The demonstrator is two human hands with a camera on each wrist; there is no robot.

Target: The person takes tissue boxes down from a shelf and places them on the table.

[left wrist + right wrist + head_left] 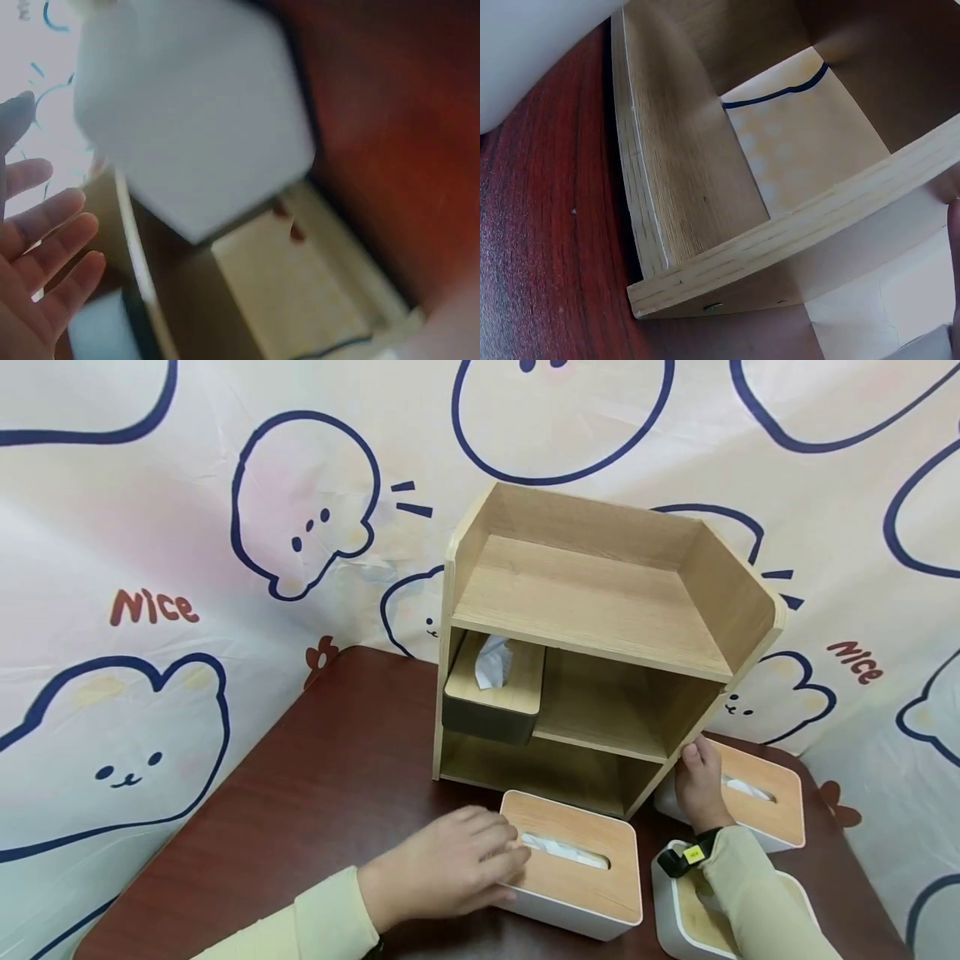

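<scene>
Now | my left grip [450, 868]: fingers relaxed, resting on white tissue box [577, 877] | my right grip [699, 781]: fingers apart against wooden shelf unit [592, 643] | on counter [315, 793]

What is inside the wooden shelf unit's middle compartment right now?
In the wooden shelf unit, a dark tissue box with a wooden lid sits at the left; the right half looks bare. Its rear is hidden.

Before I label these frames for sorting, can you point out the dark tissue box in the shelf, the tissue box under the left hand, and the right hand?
dark tissue box [504, 687]: head view, wooden lid.
white tissue box [592, 870]: head view, wooden lid.
right hand [699, 785]: head view, back of hand.
</scene>
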